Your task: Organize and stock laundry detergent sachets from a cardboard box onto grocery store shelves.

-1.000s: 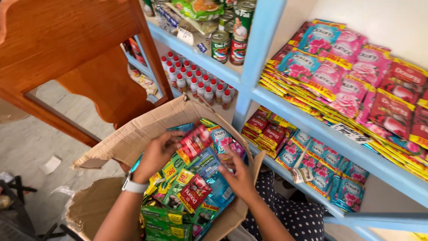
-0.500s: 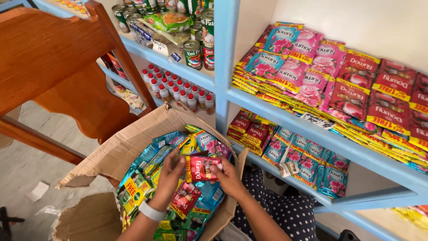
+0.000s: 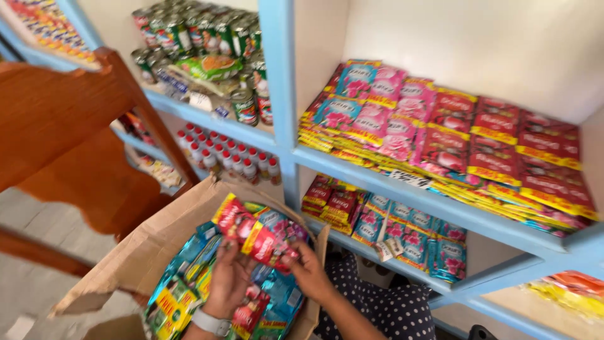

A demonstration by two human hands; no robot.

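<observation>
The blue shelf unit (image 3: 402, 189) now fills more of the view than a moment ago, its stacked sachets closer. Below the fingers sits the cardboard box (image 3: 151, 245), packed with green and blue packets. The left hand (image 3: 228, 283) and right hand (image 3: 309, 272) have come up from the box, fingers closed from both sides on a red sachet strip (image 3: 251, 234), now lifted just above the box's contents.

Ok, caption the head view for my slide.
Both hands, left hand and right hand, lift red sachet packets from a brown cardboard box beside blue shelves.
</observation>
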